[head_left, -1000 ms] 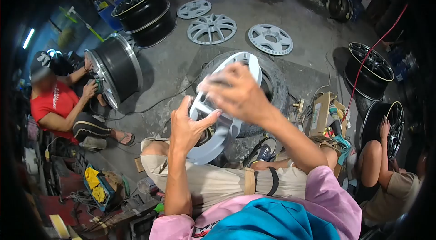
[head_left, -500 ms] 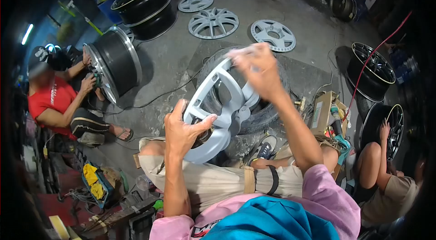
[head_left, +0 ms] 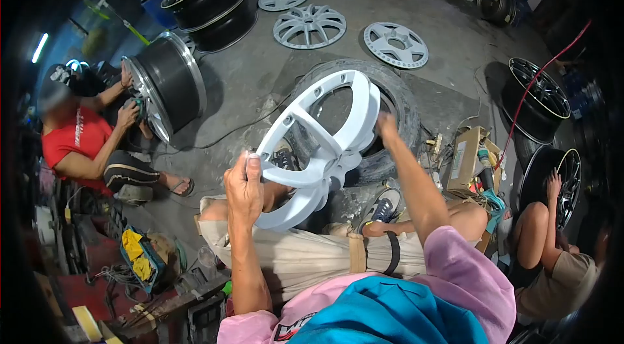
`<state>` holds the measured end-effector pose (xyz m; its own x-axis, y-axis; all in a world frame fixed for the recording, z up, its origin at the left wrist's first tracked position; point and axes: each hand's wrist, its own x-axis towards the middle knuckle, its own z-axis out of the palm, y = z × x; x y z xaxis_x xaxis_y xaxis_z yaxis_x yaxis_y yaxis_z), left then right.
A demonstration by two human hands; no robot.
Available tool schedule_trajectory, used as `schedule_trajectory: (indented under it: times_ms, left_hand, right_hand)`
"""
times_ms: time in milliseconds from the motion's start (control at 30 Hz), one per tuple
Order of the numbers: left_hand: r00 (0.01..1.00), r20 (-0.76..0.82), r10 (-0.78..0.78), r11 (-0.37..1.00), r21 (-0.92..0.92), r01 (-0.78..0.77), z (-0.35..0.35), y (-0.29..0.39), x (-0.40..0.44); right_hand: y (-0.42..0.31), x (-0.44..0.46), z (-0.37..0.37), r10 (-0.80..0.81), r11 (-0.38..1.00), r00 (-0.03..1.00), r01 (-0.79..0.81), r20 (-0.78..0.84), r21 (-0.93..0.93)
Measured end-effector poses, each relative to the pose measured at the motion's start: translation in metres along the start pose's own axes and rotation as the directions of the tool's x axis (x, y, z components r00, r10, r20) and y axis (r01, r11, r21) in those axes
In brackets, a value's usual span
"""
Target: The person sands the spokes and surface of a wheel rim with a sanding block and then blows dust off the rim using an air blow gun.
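The left hand (head_left: 244,191) has its grip pinched on the left edge of the grey wheel face (head_left: 338,160), with the thumb uppermost. The wheel face is held tilted above the beige trousers (head_left: 305,251) and in front of the tyre (head_left: 402,106) on the floor (head_left: 260,77). The right hand (head_left: 385,125) is beside its right edge; the fingers are obscured, so that grip's state cannot be determined.

The wheel face (head_left: 336,160) is before the tire (head_left: 404,100). Beyond, on the floor (head_left: 260,77), three discs (head_left: 310,19) lie right of stacked rims (head_left: 211,24).
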<state>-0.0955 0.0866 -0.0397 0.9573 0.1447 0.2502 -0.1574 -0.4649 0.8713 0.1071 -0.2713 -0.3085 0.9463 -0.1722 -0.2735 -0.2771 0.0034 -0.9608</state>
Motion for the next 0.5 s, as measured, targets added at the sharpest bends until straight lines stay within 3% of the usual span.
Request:
schedule_trajectory:
  times_ms: [67, 133, 167, 233, 333, 367, 400, 500]
  left_hand:
    - [0.999, -0.030, -0.023, 1.000, 0.017, 0.024, -0.001, -0.001, 0.003]
    - [0.998, -0.025, -0.053, 0.999, 0.006, 0.053, -0.002, -0.004, 0.008]
    - [0.997, -0.012, -0.075, 0.997, -0.004, 0.075, -0.002, -0.005, 0.010]
    - [0.993, 0.041, -0.110, 0.992, -0.053, 0.112, 0.001, 0.004, 0.020]
    - [0.963, 0.169, -0.212, 0.954, -0.179, 0.242, 0.003, 0.025, 0.029]
    - [0.931, 0.255, -0.260, 0.916, -0.239, 0.321, 0.003, 0.032, 0.032]
    - [0.892, 0.342, -0.295, 0.870, -0.291, 0.399, 0.002, 0.036, 0.036]
    - [0.889, 0.358, -0.287, 0.856, -0.321, 0.405, 0.007, 0.037, 0.041]
  right_hand:
    - [0.019, -0.025, 0.015, 0.090, 0.991, 0.994, -0.083, -0.059, 0.104]
    - [0.013, -0.043, 0.017, 0.373, 0.857, 0.928, -0.338, -0.014, 0.390]
    - [-0.001, -0.043, 0.011, 0.386, 0.873, 0.923, -0.369, 0.012, 0.319]
    - [-0.030, -0.015, 0.000, 0.234, 0.897, 0.970, -0.239, 0.059, 0.371]
    - [-0.129, -0.005, 0.006, -0.230, 0.972, 0.970, 0.223, 0.086, 0.077]
    - [-0.162, -0.012, 0.013, -0.402, 0.912, 0.905, 0.409, 0.136, -0.026]
    - [-0.190, -0.030, 0.022, -0.412, 0.907, 0.900, 0.419, 0.139, -0.025]
    - [-0.250, -0.105, 0.053, -0.742, 0.606, 0.643, 0.765, 0.192, -0.218]
